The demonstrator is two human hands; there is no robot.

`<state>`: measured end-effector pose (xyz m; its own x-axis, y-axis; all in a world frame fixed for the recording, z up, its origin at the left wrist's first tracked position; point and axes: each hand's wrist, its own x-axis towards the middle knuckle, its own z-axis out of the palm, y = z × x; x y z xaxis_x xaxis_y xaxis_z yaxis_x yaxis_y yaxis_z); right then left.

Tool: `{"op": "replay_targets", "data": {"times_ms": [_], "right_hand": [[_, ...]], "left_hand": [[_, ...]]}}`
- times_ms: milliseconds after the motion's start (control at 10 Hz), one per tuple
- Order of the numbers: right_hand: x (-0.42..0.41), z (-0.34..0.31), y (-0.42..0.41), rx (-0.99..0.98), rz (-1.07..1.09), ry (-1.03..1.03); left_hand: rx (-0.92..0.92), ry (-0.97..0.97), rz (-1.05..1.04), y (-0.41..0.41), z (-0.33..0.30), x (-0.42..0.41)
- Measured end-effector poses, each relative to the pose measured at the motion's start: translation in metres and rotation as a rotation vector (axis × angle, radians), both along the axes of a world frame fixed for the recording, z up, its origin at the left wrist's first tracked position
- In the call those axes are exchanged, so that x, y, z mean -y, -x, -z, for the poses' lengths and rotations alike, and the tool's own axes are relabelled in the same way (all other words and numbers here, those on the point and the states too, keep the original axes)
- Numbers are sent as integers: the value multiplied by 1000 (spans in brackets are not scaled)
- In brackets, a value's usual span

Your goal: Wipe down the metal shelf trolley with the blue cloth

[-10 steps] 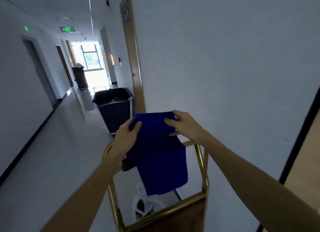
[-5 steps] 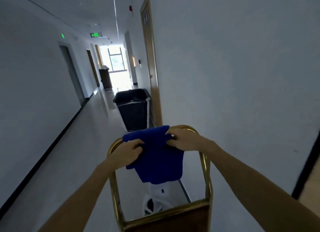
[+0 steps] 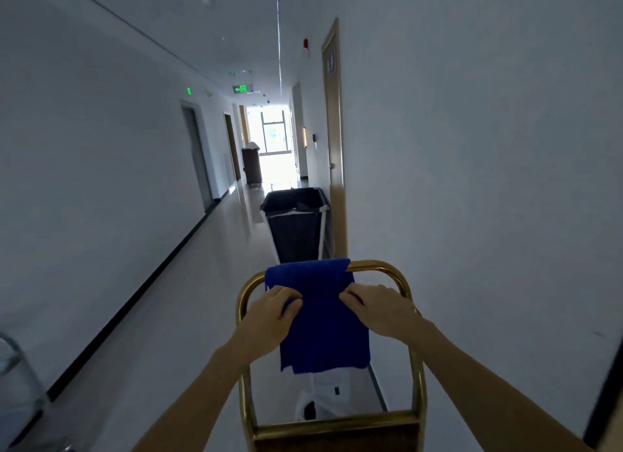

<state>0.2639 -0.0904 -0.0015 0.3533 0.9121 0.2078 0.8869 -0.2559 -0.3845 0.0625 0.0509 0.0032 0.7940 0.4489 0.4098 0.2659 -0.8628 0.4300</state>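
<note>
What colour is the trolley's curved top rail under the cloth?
Shiny gold, brass-like: the top rail in the head view, partly draped by the blue cloth.

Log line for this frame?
blue cloth draped over trolley top rail | left hand pinches cloth | right hand pinches cloth

Two bare forearms reach out from the bottom of the view, with no sleeve showing on either one right down to the frame's edge. The left hand [image 3: 271, 311] wears no glove or ring that I can make out. At the wrist of the right hand [image 3: 381, 308] sits a thin band [image 3: 416, 310], too small to identify.
</note>
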Motion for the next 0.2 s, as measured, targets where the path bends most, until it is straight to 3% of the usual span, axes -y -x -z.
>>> {"op": "replay_targets", "data": {"times_ms": [200], "right_hand": [[20, -8, 21, 27, 34, -214]], "left_hand": [[108, -76, 78, 25, -5, 17]]}}
